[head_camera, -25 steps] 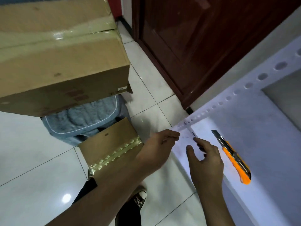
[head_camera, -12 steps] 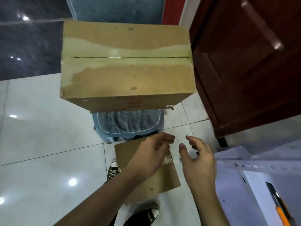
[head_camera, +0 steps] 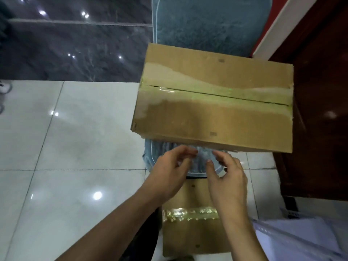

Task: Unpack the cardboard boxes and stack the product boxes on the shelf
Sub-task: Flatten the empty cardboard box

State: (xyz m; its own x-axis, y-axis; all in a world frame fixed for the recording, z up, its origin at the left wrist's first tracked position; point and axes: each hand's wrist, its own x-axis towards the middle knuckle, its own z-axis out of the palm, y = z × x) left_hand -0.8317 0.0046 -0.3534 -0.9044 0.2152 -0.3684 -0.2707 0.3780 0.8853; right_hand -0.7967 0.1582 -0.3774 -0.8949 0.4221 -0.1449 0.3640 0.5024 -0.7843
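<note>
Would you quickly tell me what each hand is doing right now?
Left hand: open, fingers loosely curled, holding nothing.
Right hand: open, fingers loosely curled, holding nothing.

Tiled floor [head_camera: 79, 140] under blue mat [head_camera: 207, 21], cardboard [head_camera: 190, 234].

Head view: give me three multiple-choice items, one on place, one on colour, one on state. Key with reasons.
1. The large brown cardboard box rests on: A) a blue-grey fluffy mat B) the white shelf C) bare white tiles
2. The door at right is: A) white B) dark reddish-brown C) green
3. The tape along the box's top seam is: A) intact B) missing C) slit open

A: mat shows beyond and under the box.
B: dark red-brown wood.
C: a dark gap runs along the seam.

Both hands, left and right, hold nothing.
</note>
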